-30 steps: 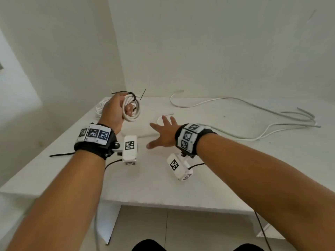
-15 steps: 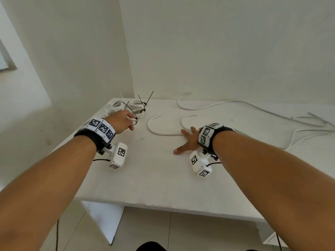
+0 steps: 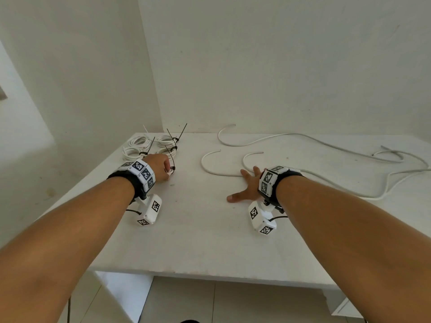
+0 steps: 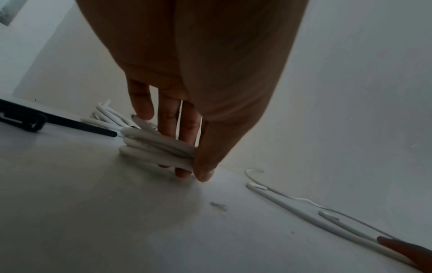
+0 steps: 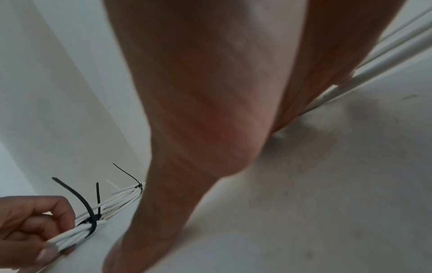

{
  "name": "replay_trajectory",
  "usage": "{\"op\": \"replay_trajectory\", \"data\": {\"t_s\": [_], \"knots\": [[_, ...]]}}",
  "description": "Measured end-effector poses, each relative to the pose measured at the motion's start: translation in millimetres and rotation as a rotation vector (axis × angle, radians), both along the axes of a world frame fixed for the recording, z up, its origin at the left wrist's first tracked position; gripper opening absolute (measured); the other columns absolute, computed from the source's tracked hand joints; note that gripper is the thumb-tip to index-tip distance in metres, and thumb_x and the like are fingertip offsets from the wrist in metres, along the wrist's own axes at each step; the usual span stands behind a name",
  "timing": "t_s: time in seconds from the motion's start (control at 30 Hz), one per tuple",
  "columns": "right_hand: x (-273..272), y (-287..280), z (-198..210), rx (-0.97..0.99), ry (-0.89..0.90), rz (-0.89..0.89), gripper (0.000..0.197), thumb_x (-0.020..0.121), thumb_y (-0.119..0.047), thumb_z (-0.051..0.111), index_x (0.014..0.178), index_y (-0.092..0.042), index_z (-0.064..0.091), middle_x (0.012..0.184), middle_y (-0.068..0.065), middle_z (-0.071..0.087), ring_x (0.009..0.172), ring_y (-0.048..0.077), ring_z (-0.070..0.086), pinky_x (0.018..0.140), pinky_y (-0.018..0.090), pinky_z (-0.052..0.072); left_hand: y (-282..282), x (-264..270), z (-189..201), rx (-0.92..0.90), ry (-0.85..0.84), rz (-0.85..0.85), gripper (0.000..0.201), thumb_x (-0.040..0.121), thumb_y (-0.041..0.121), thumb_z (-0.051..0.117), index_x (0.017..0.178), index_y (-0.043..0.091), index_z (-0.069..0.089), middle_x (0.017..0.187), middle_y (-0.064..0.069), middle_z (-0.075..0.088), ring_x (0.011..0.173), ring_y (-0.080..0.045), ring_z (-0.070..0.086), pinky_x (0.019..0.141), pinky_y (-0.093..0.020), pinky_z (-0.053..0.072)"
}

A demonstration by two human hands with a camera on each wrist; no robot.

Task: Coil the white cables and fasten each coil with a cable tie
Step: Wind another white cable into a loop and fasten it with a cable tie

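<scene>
My left hand [image 3: 168,170] grips a tied white coil [image 4: 158,147] between thumb and fingers, its lower edge on the white table [image 3: 198,229]. A black cable tie [image 5: 90,224] wraps this coil, tail sticking up. Several more tied coils [image 3: 137,145] lie just behind it in the back left corner. My right hand [image 3: 241,185] lies flat with fingers spread, its fingertips [image 4: 406,252] on a loose white cable [image 3: 211,170]. That cable's end curves away to the left.
More loose white cables [image 3: 303,137] snake across the back and right of the table. A black tie or strap [image 4: 58,121] lies on the table left of my left hand. Walls close off the back and left; the near table edge [image 3: 210,275] is below my forearms.
My left hand has brought the tied coil down from mid-air to the table beside the other coils. My right hand has stayed flat, now touching the loose cable.
</scene>
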State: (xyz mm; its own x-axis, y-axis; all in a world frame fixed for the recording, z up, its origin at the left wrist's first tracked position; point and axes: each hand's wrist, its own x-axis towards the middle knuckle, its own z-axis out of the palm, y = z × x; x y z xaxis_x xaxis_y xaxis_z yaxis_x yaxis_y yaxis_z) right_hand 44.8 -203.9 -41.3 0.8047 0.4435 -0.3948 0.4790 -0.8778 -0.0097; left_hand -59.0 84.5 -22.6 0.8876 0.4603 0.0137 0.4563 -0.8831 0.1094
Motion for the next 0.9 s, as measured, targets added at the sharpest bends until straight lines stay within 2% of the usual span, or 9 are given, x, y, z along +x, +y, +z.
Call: {"op": "replay_trajectory", "data": {"t_s": [0.13, 0.23, 0.3, 0.4, 0.43, 0.53, 0.67, 0.8, 0.9], "knots": [[1.9, 0.7, -2.2, -0.01, -0.013, 0.005, 0.127, 0.058, -0.096, 0.051, 0.156, -0.04, -0.008, 0.165, 0.007, -0.018, 0.152, 0.037, 0.001, 0.12, 0.057, 0.011, -3.0, -1.3, 1.7, 0.03, 0.041, -0.016, 0.025, 0.068, 0.024, 0.08, 0.078, 0.028, 0.056, 0.092, 0.005, 0.066, 0.082, -0.017, 0.061, 0.068, -0.025, 0.047], [-0.4, 4.2, 6.1, 0.011, -0.05, 0.03, 0.115, 0.068, -0.088, 0.053, 0.158, -0.034, 0.006, 0.166, 0.011, 0.004, 0.15, 0.039, 0.014, 0.117, 0.053, 0.018, -3.1, -1.8, 1.1, 0.044, 0.043, -0.025, 0.027, 0.068, 0.026, 0.081, 0.08, 0.027, 0.058, 0.094, 0.004, 0.066, 0.083, -0.018, 0.061, 0.067, -0.025, 0.047], [1.5, 5.9, 15.8, 0.066, -0.114, 0.055, 0.089, 0.081, -0.074, 0.057, 0.153, -0.03, 0.031, 0.16, 0.01, 0.026, 0.147, 0.037, 0.019, 0.117, 0.051, 0.018, -4.6, -1.8, 3.3, 0.045, 0.046, -0.032, 0.027, 0.071, 0.031, 0.082, 0.086, 0.025, 0.06, 0.096, 0.002, 0.066, 0.089, -0.02, 0.062, 0.073, -0.027, 0.048], [7.8, 6.8, 24.1, 0.15, -0.235, 0.044, 0.04, 0.083, -0.046, 0.073, 0.114, -0.024, 0.064, 0.134, 0.003, 0.051, 0.136, 0.032, 0.031, 0.109, 0.052, 0.028, -10.2, -2.6, 11.1, 0.084, 0.053, -0.026, 0.028, 0.081, 0.038, 0.075, 0.095, 0.018, 0.062, 0.101, -0.002, 0.066, 0.099, -0.024, 0.062, 0.081, -0.029, 0.048], [6.5, 7.5, 24.2, 0.152, -0.255, 0.036, 0.03, 0.083, -0.038, 0.074, 0.104, -0.021, 0.064, 0.128, 0.002, 0.053, 0.132, 0.031, 0.033, 0.105, 0.052, 0.03, -12.9, -4.0, 15.3, 0.099, 0.029, -0.022, 0.025, 0.084, 0.038, 0.072, 0.094, 0.018, 0.062, 0.101, -0.003, 0.067, 0.098, -0.024, 0.062, 0.081, -0.029, 0.048], [-1.2, 4.9, 23.6, 0.243, -0.299, 0.13, 0.016, 0.09, -0.025, 0.061, 0.104, -0.017, 0.066, 0.121, 0.003, 0.057, 0.122, 0.028, 0.045, 0.101, 0.049, 0.036, -22.7, -6.4, 27.7, 0.041, -0.14, -0.049, 0.016, 0.086, 0.033, 0.068, 0.084, 0.019, 0.06, 0.092, -0.001, 0.068, 0.09, -0.022, 0.062, 0.074, -0.029, 0.046], [-6.3, -7.8, 33.3, 0.633, -0.075, 0.236, 0.006, 0.095, -0.019, 0.056, 0.09, -0.022, 0.058, 0.096, 0.002, 0.069, 0.086, 0.022, 0.068, 0.077, 0.035, 0.054, -48.5, -7.1, 39.9, -0.179, -0.413, -0.168, 0.01, 0.087, 0.032, 0.066, 0.086, 0.022, 0.063, 0.084, 0.008, 0.065, 0.082, -0.014, 0.06, 0.07, -0.027, 0.042], [-7.3, -18.0, 53.1, 0.849, -0.128, 0.274, 0.005, 0.095, -0.027, 0.061, 0.091, -0.024, 0.061, 0.08, -0.001, 0.061, 0.068, 0.013, 0.053, 0.064, 0.026, 0.043, -80.9, -1.6, 44.7, -0.46, -0.385, -0.37, 0.022, 0.096, 0.036, 0.056, 0.103, 0.019, 0.069, 0.098, 0.006, 0.07, 0.093, -0.012, 0.062, 0.082, -0.027, 0.046], [0.1, -30.3, 66.6, 1.062, -0.172, 0.209, 0.01, 0.094, -0.028, 0.064, 0.089, -0.02, 0.065, 0.07, 0.0, 0.051, 0.059, 0.01, 0.042, 0.06, 0.025, 0.036, -98.7, 1.0, 43.2, -0.648, -0.35, -0.428, 0.043, 0.098, 0.044, 0.041, 0.084, 0.014, 0.069, 0.073, -0.001, 0.072, 0.073, -0.017, 0.062, 0.078, -0.035, 0.045]]}}
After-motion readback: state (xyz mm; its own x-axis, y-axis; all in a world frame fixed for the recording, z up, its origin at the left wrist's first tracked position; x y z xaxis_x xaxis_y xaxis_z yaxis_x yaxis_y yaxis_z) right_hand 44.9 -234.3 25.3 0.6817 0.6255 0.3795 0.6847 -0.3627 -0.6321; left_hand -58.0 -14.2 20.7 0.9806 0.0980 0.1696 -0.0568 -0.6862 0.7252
